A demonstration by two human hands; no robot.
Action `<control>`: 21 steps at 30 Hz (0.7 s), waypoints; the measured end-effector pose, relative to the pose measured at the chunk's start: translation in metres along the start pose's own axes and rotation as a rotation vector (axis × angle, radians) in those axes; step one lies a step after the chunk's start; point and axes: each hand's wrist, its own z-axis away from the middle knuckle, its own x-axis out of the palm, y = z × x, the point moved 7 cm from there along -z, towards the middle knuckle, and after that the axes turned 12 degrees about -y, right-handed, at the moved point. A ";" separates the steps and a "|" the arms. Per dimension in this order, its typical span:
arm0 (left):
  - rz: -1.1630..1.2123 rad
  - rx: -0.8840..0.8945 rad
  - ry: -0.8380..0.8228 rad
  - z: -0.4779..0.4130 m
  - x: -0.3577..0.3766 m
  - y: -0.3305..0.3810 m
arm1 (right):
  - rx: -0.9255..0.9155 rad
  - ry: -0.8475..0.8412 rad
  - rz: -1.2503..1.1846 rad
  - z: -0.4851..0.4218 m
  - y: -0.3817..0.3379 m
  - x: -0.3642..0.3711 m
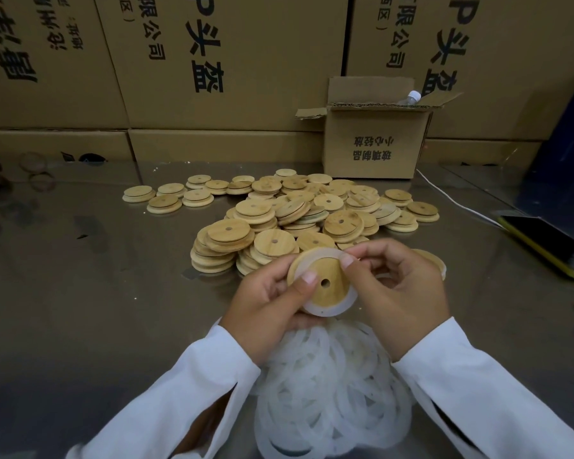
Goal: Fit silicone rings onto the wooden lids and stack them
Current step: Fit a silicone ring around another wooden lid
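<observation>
Both my hands are on one wooden lid (325, 286) above the ring pile (332, 385): left hand (272, 303) grips it, right hand (395, 289) pinches the silicone ring (322, 309) round it.

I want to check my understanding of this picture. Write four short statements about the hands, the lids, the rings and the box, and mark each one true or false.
1. The left hand and the right hand both hold one wooden lid. True.
2. That lid has no hole. False: it has a round hole in its middle.
3. The heap of silicone rings lies nearer to the person than the pile of lids. True.
4. The small cardboard box is closed. False: its flaps stand open.
</observation>
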 end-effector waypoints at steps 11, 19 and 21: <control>-0.047 0.029 0.028 0.002 -0.001 -0.002 | -0.055 -0.017 -0.017 0.001 -0.007 0.003; -0.061 0.051 0.021 0.002 0.000 0.001 | -0.012 -0.008 0.010 -0.001 0.000 0.001; -0.055 0.055 0.015 0.002 0.001 0.001 | 0.010 0.002 0.013 -0.003 0.004 0.000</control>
